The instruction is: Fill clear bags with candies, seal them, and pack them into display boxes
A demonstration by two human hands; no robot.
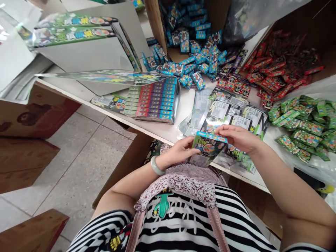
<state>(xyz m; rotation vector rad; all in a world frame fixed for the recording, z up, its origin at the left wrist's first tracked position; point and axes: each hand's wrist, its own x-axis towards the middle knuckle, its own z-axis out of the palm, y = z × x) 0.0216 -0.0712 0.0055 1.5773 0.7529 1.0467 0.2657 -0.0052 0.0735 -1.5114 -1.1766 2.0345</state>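
A dark printed packet (208,147) is held upright in front of my apron, just over the table's front edge. A blue small-box edge (210,135) shows along its top. My left hand (181,152) is closed on the packet's left side, thumb across the front. The curled fingers of my right hand (237,138) close on its top right corner; the fingertips are partly hidden. Behind the hands lie flat printed packets (216,109) with barcode labels, overlapping. To their left stands a stack of filled packets (149,99), showing green, red, purple and blue box edges in rows.
Blue small boxes (198,80) spill from a cardboard box at the back. Red small boxes (273,75) and green small boxes (307,122) are heaped to the right. Large printed cartons (86,52) stand at the left. Brown cardboard boxes (26,161) sit on the tiled floor.
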